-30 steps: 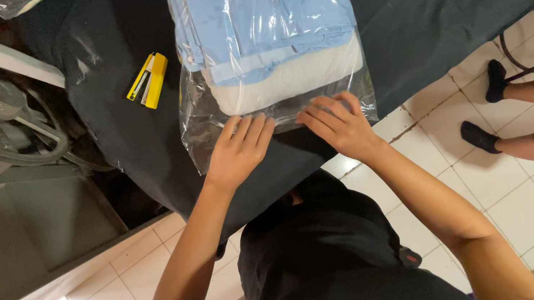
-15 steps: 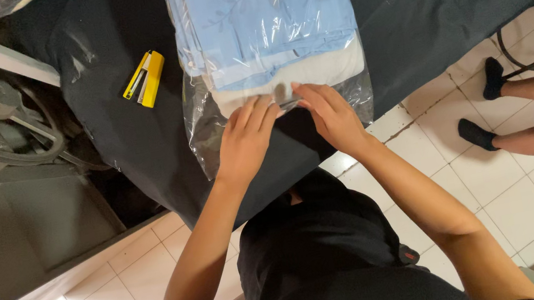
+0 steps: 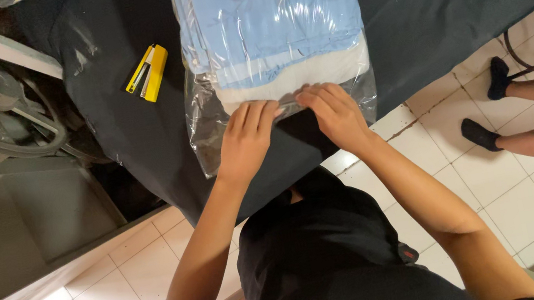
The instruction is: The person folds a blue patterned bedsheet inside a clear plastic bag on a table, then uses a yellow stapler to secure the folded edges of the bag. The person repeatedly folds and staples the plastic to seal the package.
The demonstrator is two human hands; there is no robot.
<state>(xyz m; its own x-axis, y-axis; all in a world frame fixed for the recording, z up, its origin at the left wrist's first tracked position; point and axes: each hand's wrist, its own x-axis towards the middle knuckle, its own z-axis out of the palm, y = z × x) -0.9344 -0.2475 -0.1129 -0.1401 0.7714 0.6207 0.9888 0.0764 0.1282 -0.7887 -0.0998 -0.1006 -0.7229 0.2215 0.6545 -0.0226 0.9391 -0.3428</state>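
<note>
Both hands have advanced up the open end of the clear plastic bag (image 3: 270, 61) since one second ago, from its loose near edge to the edge of the folded cloth inside. Left hand (image 3: 247, 139): fingers extended and close together, palm down, pressing the bag's flap flat just below the stack. Right hand (image 3: 334, 116): same posture, fingers flat on the plastic, fingertips touching the near edge of the stack. The two hands lie side by side, nearly touching at the index fingers. Neither hand pinches anything; both press down on the film.

Bag contents: a folded light blue cloth (image 3: 272, 10) with a pale leaf pattern on top, and a white folded layer (image 3: 294, 78) beneath it, showing along the near edge. The bag lies on a table covered with a dark cloth (image 3: 441, 17), with its open end overhanging toward the person.

Left of the bag, well apart from it, a yellow and black stapler (image 3: 149, 73) lies on the dark cloth. At the right side, another person's legs with dark socks (image 3: 487, 111) stand on the tiled floor (image 3: 124, 292).
</note>
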